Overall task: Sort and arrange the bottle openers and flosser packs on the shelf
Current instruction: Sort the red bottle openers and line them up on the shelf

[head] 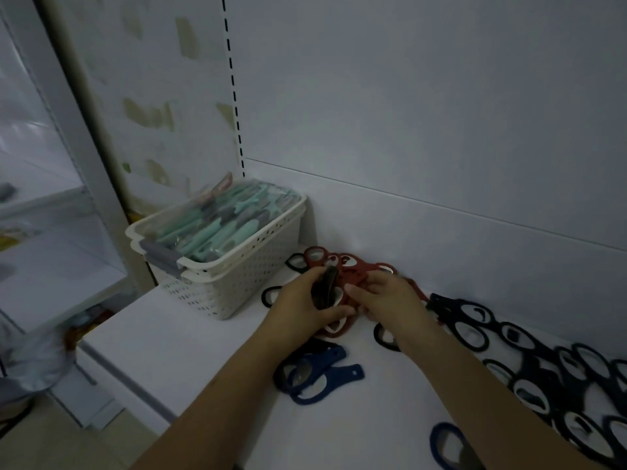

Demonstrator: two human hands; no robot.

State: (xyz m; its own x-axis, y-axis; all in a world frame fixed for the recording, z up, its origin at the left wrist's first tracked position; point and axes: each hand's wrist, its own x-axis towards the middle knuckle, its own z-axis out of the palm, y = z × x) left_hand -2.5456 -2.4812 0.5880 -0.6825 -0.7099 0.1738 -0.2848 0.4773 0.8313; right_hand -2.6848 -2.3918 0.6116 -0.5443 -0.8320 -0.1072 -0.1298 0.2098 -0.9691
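Observation:
Red bottle openers (353, 266) lie in a heap on the white shelf (190, 337) near the back wall. My left hand (305, 300) grips a small stack of dark openers (325, 290) held on edge. My right hand (386, 296) pinches the red openers beside it. Blue openers (319, 371) lie below my left wrist. Several black openers (536, 364) spread along the right. A cream perforated basket (244, 266) at the left holds flosser packs (224, 225) with teal and grey handles.
The shelf's front edge runs diagonally at the lower left, with floor below it. A slotted upright (234, 93) stands on the back wall above the basket. One more blue opener (448, 442) lies at the bottom right. A second shelving unit stands at far left.

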